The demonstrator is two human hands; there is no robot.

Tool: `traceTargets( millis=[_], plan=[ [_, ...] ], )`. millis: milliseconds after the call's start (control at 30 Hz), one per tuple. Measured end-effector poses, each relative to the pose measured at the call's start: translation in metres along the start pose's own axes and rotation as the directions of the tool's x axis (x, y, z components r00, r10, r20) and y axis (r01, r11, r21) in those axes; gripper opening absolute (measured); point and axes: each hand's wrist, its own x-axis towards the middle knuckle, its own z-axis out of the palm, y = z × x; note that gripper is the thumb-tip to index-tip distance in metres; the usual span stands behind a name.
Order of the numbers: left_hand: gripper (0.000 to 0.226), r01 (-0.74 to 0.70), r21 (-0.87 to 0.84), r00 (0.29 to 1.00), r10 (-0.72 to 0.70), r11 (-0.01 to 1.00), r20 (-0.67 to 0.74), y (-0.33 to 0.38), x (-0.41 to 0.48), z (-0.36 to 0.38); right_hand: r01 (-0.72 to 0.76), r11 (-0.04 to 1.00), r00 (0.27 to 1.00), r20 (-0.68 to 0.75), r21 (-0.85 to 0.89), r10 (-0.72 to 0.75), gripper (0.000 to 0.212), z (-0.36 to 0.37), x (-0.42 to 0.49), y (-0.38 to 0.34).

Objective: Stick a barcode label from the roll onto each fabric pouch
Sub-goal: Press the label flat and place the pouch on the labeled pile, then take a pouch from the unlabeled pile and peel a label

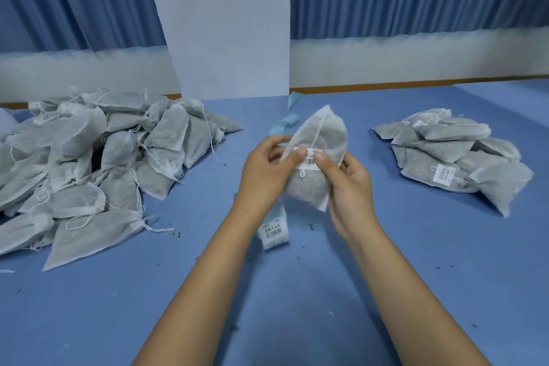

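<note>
Holding a grey-white fabric drawstring pouch [322,137] up above the blue table [297,291], the left hand [267,165] and the right hand [349,184] each curl their fingers around one side of it. Both thumbs press on a white barcode label [309,161] lying across the pouch's middle, with the white drawstring showing above and below it. Under the hands, a strip of white barcode labels on pale blue backing [274,232] lies on the table and runs away toward the far edge, where its bare blue end [286,123] curls up. A large heap of grey-white pouches [89,157] with loose drawstrings sits on the table to the left. A smaller pile of pouches [454,154], one showing a barcode label, lies well apart to the right. Dark crumbs [178,234] dot the table.
</note>
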Motion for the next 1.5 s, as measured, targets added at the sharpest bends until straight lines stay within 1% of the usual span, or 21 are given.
traceTargets(
  millis=[67, 167, 233, 300, 367, 400, 500, 600, 667, 700, 767, 833, 900, 967, 1033, 1100, 1167, 1200, 1300, 1400, 1500],
  plan=[
    [0.019, 0.079, 0.088, 0.996, -0.082, 0.993, 0.035, -0.001, 0.0, 0.015, -0.003, 0.999, 0.999, -0.038, -0.041, 0.001, 0.027, -0.015, -0.001, -0.009],
    [0.026, 0.084, 0.14, 0.996, -0.084, 0.987, -0.001, -0.001, 0.001, 0.041, -0.09, 0.97, 0.994, -0.079, -0.226, 0.074, 0.023, -0.039, -0.004, -0.024],
    [0.028, 0.1, 0.19, 0.995, -0.098, 0.977, -0.017, -0.004, 0.002, 0.058, -0.196, 0.894, 0.98, -0.109, -0.402, 0.166, 0.016, -0.059, -0.008, -0.034],
    [0.027, 0.169, 0.236, 0.982, -0.184, 0.957, 0.041, -0.012, 0.001, 0.074, -0.321, 0.817, 0.946, -0.116, -0.479, 0.303, 0.013, -0.082, -0.012, -0.042],
    [0.026, 0.315, 0.181, 0.924, -0.345, 0.932, 0.166, -0.017, -0.003, 0.089, -0.393, 0.809, 0.92, -0.177, -0.437, 0.351, 0.01, -0.1, -0.009, -0.05],
    [0.028, 0.401, 0.115, 0.879, -0.417, 0.909, 0.23, -0.016, -0.004, 0.096, -0.38, 0.853, 0.921, -0.23, -0.358, 0.314, 0.009, -0.108, -0.003, -0.054],
    [0.029, 0.525, -0.153, 0.831, -0.465, 0.837, 0.305, -0.006, 0.0, 0.115, -0.185, 0.982, 0.909, -0.383, -0.023, 0.162, 0.014, -0.127, 0.026, -0.074],
    [0.028, 0.496, -0.161, 0.855, -0.448, 0.853, 0.262, 0.0, 0.003, 0.129, -0.147, 0.986, 0.834, -0.527, 0.076, 0.165, 0.036, -0.144, 0.047, -0.085],
    [0.025, 0.45, -0.073, 0.873, -0.422, 0.89, 0.246, -0.002, 0.002, 0.133, -0.202, 0.978, 0.798, -0.57, 0.055, 0.197, 0.021, -0.143, 0.044, -0.08],
    [0.023, 0.419, -0.02, 0.883, -0.402, 0.908, 0.242, -0.005, 0.001, 0.133, -0.243, 0.97, 0.808, -0.551, 0.015, 0.21, 0.01, -0.138, 0.038, -0.075],
    [0.017, 0.336, 0.066, 0.907, -0.342, 0.939, 0.244, -0.005, -0.001, 0.131, -0.299, 0.949, 0.874, -0.429, -0.102, 0.229, 0.015, -0.117, 0.025, -0.061],
    [0.018, 0.229, 0.132, 0.934, -0.255, 0.965, 0.249, -0.001, -0.005, 0.126, -0.256, 0.94, 0.946, -0.259, -0.225, 0.196, 0.022, -0.09, 0.013, -0.046],
    [0.023, 0.1, 0.217, 0.958, -0.152, 0.971, 0.241, 0.004, -0.008, 0.115, -0.183, 0.931, 0.976, -0.169, -0.317, 0.134, 0.028, -0.061, 0.009, -0.032],
    [0.023, 0.0, 0.274, 0.979, -0.056, 0.962, 0.195, 0.009, -0.007, 0.095, -0.13, 0.931, 0.988, -0.118, -0.342, 0.095, 0.029, -0.037, 0.011, -0.022],
    [0.022, -0.002, 0.24, 0.996, -0.02, 0.971, 0.088, 0.013, 0.001, 0.064, -0.094, 0.941, 0.996, -0.036, -0.324, 0.087, 0.026, -0.017, 0.016, -0.01],
    [0.021, 0.072, 0.019, 0.995, -0.071, 0.997, -0.076, 0.015, 0.012, 0.022, -0.096, 0.922, 0.995, -0.011, -0.375, 0.099, 0.021, -0.004, 0.021, 0.006],
    [0.019, 0.097, -0.212, 0.954, -0.152, 0.972, -0.26, 0.007, 0.02, -0.024, -0.153, 0.846, 0.988, -0.051, -0.512, 0.148, 0.021, 0.002, 0.026, 0.028],
    [0.016, 0.095, -0.218, 0.916, -0.171, 0.971, -0.363, -0.003, 0.023, -0.047, -0.19, 0.784, 0.981, -0.078, -0.591, 0.179, 0.021, 0.002, 0.029, 0.04],
    [0.019, 0.27, 0.128, 0.783, -0.14, 0.954, -0.606, -0.049, 0.027, -0.101, -0.247, 0.616, 0.967, -0.153, -0.748, 0.202, 0.022, -0.002, 0.034, 0.069],
    [0.032, 0.414, 0.404, 0.789, -0.1, 0.816, -0.607, -0.089, 0.025, -0.128, -0.22, 0.501, 0.975, -0.172, -0.837, 0.141, 0.015, -0.005, 0.039, 0.079],
    [0.036, 0.432, 0.465, 0.785, -0.068, 0.773, -0.616, -0.108, 0.028, -0.133, -0.213, 0.487, 0.977, -0.169, -0.847, 0.133, 0.016, -0.008, 0.046, 0.082]
  ],
)
